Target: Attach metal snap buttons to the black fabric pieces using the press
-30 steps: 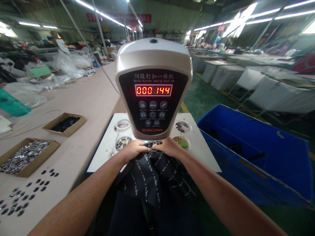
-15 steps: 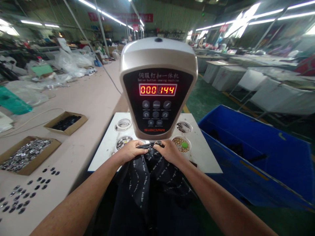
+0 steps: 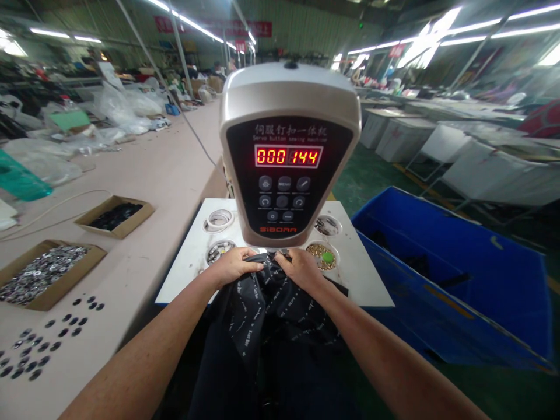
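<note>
Black fabric (image 3: 249,309) printed with rows of white lettering hangs from both hands over my lap. My left hand (image 3: 234,265) pinches its upper edge between thumb and fingers. Close beside it, my right hand (image 3: 301,268) grips the same edge, thumb on top. Both hands are at the foot of a button sewing machine (image 3: 291,99), whose red display reads 000 144. The machine's head hides its working point and the fabric edge there. Under the hands lies the white machine table (image 3: 184,274), with round cups set into it.
Gold-coloured small parts fill a cup (image 3: 315,256) at right, with a green piece on top. On the left bench stand a cardboard box of metal pieces (image 3: 39,274) and a box of black pieces (image 3: 116,217); loose dark discs (image 3: 41,347) lie nearby. A blue bin (image 3: 437,315) stands right.
The view has shifted slightly, so the machine appears a little farther right. Both hands keep their grip on the black fabric at the machine's foot, and the display reading is the same.
</note>
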`<act>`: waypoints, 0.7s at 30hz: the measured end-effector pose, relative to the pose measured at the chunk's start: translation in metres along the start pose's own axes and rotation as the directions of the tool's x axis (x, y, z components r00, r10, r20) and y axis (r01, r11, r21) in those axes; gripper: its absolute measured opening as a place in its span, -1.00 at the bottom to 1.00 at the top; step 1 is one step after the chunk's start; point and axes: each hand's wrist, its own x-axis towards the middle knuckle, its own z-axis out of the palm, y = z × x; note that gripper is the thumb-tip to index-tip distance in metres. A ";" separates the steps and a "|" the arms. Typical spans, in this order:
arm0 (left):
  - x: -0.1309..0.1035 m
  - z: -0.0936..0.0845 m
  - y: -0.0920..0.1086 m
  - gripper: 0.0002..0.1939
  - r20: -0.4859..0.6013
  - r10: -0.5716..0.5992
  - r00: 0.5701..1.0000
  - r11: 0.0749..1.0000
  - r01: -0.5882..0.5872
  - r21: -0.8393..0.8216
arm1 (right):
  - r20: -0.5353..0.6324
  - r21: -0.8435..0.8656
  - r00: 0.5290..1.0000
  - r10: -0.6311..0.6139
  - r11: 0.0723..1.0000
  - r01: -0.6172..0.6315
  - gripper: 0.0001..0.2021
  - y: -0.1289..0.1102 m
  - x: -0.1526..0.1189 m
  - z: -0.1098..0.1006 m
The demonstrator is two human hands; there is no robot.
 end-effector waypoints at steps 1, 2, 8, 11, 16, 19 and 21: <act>0.000 0.000 -0.001 -0.62 0.003 -0.004 1.000 1.000 0.004 -0.002 | -0.007 -0.004 1.000 0.008 1.000 -0.008 -0.74 0.000 0.000 0.000; 0.000 -0.001 -0.001 -0.61 0.006 -0.007 1.000 1.000 0.007 -0.002 | -0.010 -0.003 1.000 0.013 1.000 -0.013 -0.74 -0.001 0.001 0.000; 0.001 -0.002 -0.003 -0.60 -0.010 -0.015 1.000 1.000 0.016 0.021 | 0.030 0.045 1.000 0.006 0.999 -0.007 -0.77 0.000 0.003 -0.002; 0.001 -0.002 -0.002 -0.60 -0.012 -0.015 1.000 0.999 0.015 0.029 | 0.034 0.043 0.999 0.006 0.999 -0.008 -0.78 0.001 0.003 -0.001; 0.000 -0.002 -0.001 -0.62 -0.012 -0.009 1.000 1.000 0.009 0.030 | 0.040 0.053 0.999 0.013 0.998 -0.015 -0.78 0.002 0.003 0.000; 0.000 -0.001 -0.001 -0.63 -0.013 -0.008 1.000 1.000 0.009 0.026 | 0.042 0.059 0.999 0.015 0.998 -0.018 -0.77 0.002 0.003 -0.001; -0.001 -0.001 -0.001 -0.63 -0.014 -0.010 1.000 1.000 0.010 0.024 | 0.041 0.062 0.999 0.019 0.998 -0.022 -0.77 0.001 0.003 -0.001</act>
